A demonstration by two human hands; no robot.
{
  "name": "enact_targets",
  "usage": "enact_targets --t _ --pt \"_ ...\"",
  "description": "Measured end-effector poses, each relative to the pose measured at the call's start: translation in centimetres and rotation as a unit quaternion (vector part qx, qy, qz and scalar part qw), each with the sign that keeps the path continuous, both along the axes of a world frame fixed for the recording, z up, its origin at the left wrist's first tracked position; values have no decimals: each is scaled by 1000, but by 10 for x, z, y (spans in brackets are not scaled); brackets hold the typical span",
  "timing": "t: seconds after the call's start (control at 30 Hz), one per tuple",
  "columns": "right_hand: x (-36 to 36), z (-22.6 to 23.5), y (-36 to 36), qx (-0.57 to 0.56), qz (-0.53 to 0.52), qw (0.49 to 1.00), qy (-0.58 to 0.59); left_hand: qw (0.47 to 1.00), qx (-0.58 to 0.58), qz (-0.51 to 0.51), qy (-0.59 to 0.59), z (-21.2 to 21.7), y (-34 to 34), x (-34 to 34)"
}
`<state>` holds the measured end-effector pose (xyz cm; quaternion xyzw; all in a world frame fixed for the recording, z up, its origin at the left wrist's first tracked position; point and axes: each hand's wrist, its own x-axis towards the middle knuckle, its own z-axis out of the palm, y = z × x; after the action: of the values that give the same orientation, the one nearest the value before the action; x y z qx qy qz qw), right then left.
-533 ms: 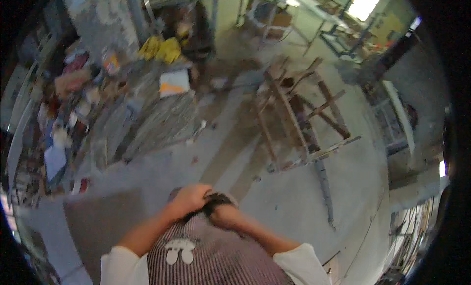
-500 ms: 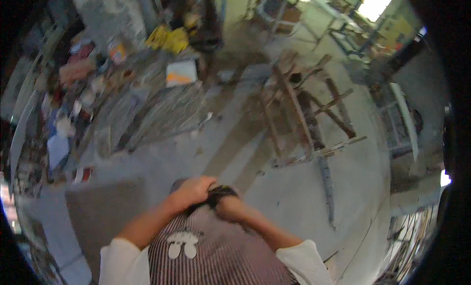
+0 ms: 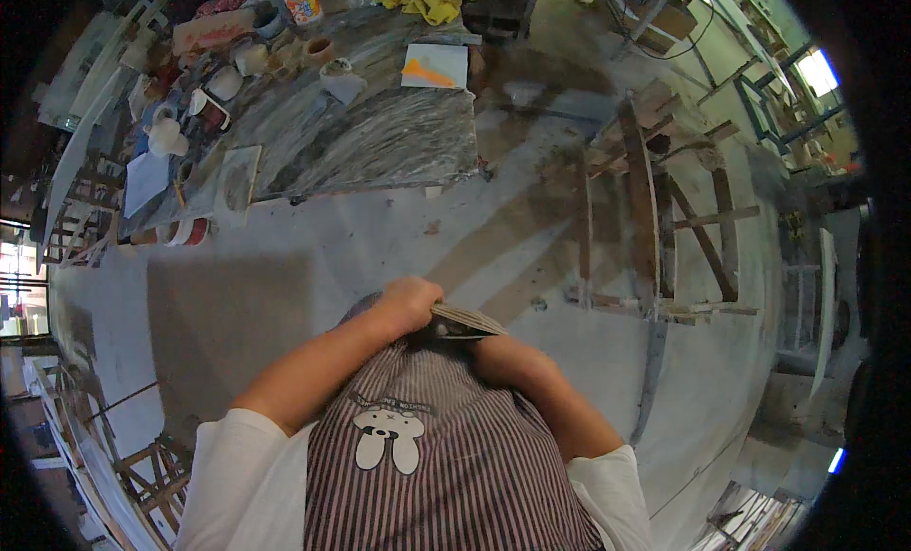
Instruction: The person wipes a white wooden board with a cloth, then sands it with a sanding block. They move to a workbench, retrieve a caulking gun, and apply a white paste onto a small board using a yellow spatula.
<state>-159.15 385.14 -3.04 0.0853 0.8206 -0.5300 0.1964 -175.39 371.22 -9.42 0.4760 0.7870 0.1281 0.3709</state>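
left hand (image 3: 413,304): forearm slanting inward, fingers closed on the striped apron (image 3: 474,437)'s pocket-like opening (image 3: 472,318) | right hand (image 3: 505,357): wrist bent inward, fingers hidden inside that opening, grip cannot be told | apron: spread below both hands

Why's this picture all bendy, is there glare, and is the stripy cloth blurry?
Head view: the fisheye lens bends straight edges; head view: yes, a bright patch glares at upper right; head view: no, the striped cloth looks fairly sharp.
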Motion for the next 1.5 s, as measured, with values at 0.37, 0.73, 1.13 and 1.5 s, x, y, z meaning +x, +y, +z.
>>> enact_targets --t 0.37,0.73,1.13,1.5 --pt "-20 -10 14 16 71 997 -11 993 -112 5 -47 4 -3 7" --pt "-25 8 5 8 66 995 70 995 -57 43 -67 -2 -12 -20" --pt "-26 -5 -24 25 33 996 84 985 -92 33 -140 -3 -26 -35" --pt "-25 -54 -47 188 97 959 191 989 -20 125 -78 14 -41 -28"
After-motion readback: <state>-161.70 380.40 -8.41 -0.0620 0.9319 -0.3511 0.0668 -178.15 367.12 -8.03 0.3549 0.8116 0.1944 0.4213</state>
